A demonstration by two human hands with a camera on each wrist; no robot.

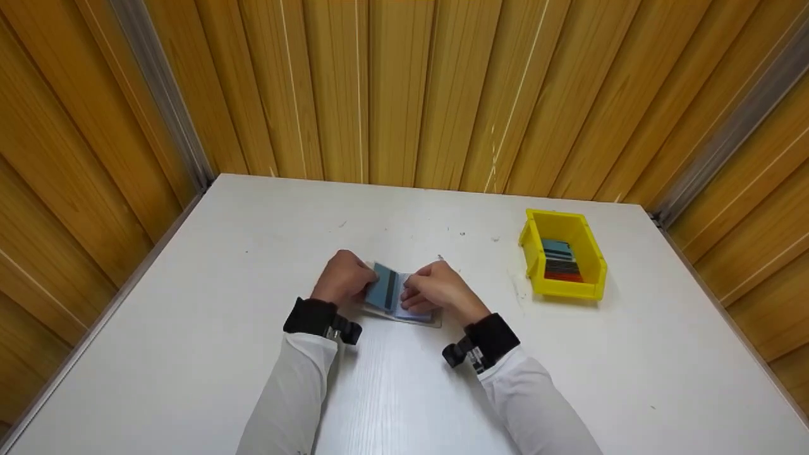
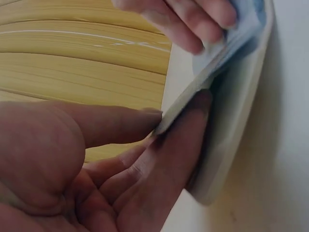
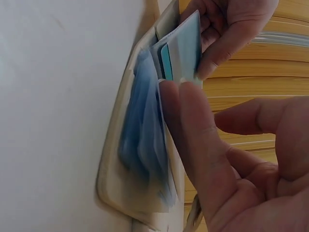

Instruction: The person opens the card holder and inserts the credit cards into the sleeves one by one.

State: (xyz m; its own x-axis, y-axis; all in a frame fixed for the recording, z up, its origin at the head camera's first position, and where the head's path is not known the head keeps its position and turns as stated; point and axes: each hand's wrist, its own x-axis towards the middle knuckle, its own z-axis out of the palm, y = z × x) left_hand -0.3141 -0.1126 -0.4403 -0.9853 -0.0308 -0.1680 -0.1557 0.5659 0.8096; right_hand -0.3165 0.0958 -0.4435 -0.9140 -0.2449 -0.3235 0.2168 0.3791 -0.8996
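A card holder [image 1: 411, 319] with a pale cover lies open on the table, its clear sleeves [image 3: 147, 140] fanned up and partly blurred in the right wrist view. My left hand [image 1: 344, 277] pinches the left leaf between thumb and forefinger, with other fingers behind it in the left wrist view. On that leaf shows a grey-blue card [image 1: 380, 289] with a dark stripe. My right hand [image 1: 436, 287] is over the right-hand page. Its extended fingertips touch the sleeves beside the raised leaf, while the thumb stands apart from them in the right wrist view.
A yellow bin [image 1: 591, 287] stands on the right of the white table [image 1: 189, 284], with a stack of cards [image 1: 559, 259] in it, blue at the back and red in front. Wood-patterned walls [image 1: 398, 95] enclose the table at the back and sides.
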